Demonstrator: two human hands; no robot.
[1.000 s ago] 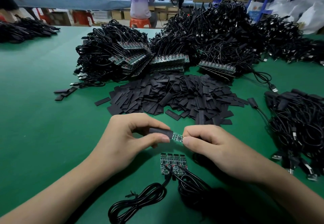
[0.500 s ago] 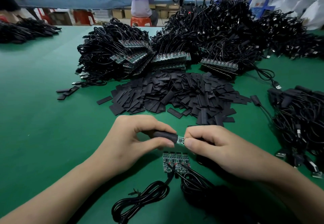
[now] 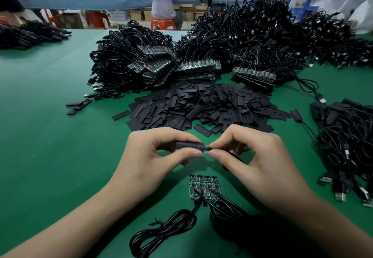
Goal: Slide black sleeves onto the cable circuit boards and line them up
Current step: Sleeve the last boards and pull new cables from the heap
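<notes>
On my remote feed, the green worktop [image 3: 50,136] reads left to right as a production line. At the left stand the cable bundles [image 3: 121,66], their bare circuit boards fanned toward the worker. I judge this to be the unfinished stock, kept within reach.

In front of them lies the heap of loose black sleeves [image 3: 201,106], just beyond the hands, so a fresh one is a short reach away.

The left hand [image 3: 159,156] has its grip clamped on one black sleeve [image 3: 187,145], thumb below and fingers above, mouth facing right. A sliver of green circuit board [image 3: 207,150] shows between the two hands, at or just inside that mouth. I cannot tell how deep it sits.

The right hand [image 3: 260,163] has its grip pinched on the board's cable end, feeding it leftward. Holding both parts off the worktop lets the hands steer the board straight into the sleeve.

Below the hands, a row of four bare boards [image 3: 204,187] lies side by side, touching, with coiled cables [image 3: 165,231] trailing toward me. These look like the next in line.

At far right, a pile of cables [image 3: 347,140] with black-covered ends looks like finished work.

I can read no brand, label or writing. The board markings are too small.
</notes>
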